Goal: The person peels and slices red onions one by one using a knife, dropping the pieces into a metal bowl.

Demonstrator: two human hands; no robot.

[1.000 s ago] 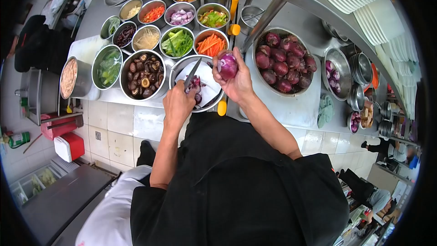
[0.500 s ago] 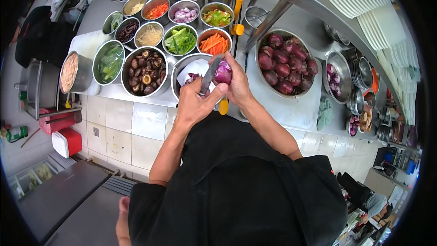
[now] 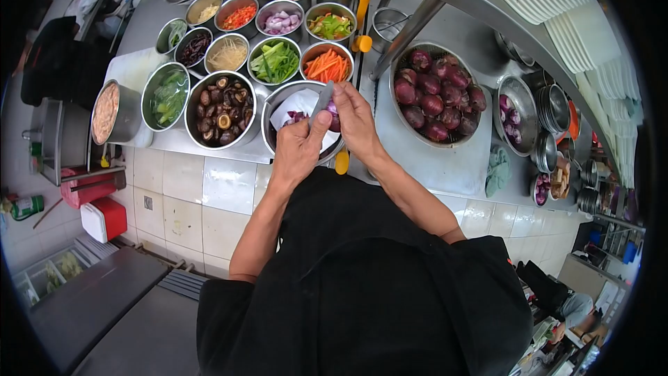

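Observation:
My left hand (image 3: pixel 296 150) is closed round a knife (image 3: pixel 322 102) whose blade points up and away. The blade lies against a red onion (image 3: pixel 335 118), gripped by my right hand (image 3: pixel 358 125); fingers and blade cover much of the onion. Both hands are over the near right part of a steel pot (image 3: pixel 267 122) that holds white paper (image 3: pixel 301 101) and purple onion scraps. To the right, whole red onions (image 3: pixel 432 105) fill a large steel colander (image 3: pixel 399 113). Farther right, a steel bowl (image 3: pixel 522 141) contains purple onion pieces (image 3: pixel 511 120).
Tubs of mushrooms (image 3: pixel 224 121), carrot strips (image 3: pixel 327 67) and chopped greens (image 3: pixel 275 63) stand left of and beyond my hands. A metal shelf post (image 3: pixel 410 31) slants down between the tubs and colander. A green cloth (image 3: pixel 498 170) lies near the counter's front edge.
Both hands have come together over the pot, bringing the knife against the onion. Since the last earlier frame, the onion has turned and sits more hidden behind the fingers.

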